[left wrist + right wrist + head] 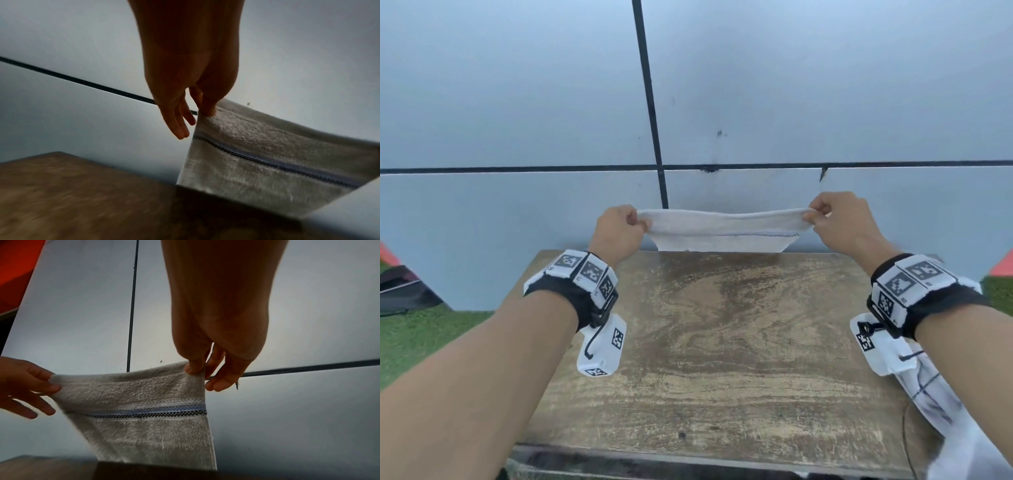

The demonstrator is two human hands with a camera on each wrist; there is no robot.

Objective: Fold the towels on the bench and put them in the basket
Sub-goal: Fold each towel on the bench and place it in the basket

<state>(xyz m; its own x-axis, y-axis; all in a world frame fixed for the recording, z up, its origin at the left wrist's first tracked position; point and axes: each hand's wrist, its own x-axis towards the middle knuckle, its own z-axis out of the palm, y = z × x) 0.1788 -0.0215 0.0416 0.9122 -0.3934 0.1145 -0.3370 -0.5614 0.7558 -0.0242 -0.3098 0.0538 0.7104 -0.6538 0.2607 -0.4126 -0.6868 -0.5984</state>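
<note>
A white towel with a blue and black stripe hangs stretched between both hands above the far edge of the wooden bench. My left hand pinches its left top corner between thumb and forefinger. My right hand pinches the right top corner. In the left wrist view the towel hangs from the left hand, the other fingers straight. The right wrist view shows the towel held by the right hand and by the left hand. The towel's lower edge drops behind the bench. No basket is in view.
A white cloth with dark lines lies at the bench's right edge under my right forearm. A pale panelled wall stands right behind the bench. Green turf lies to the left, with a dark object on it.
</note>
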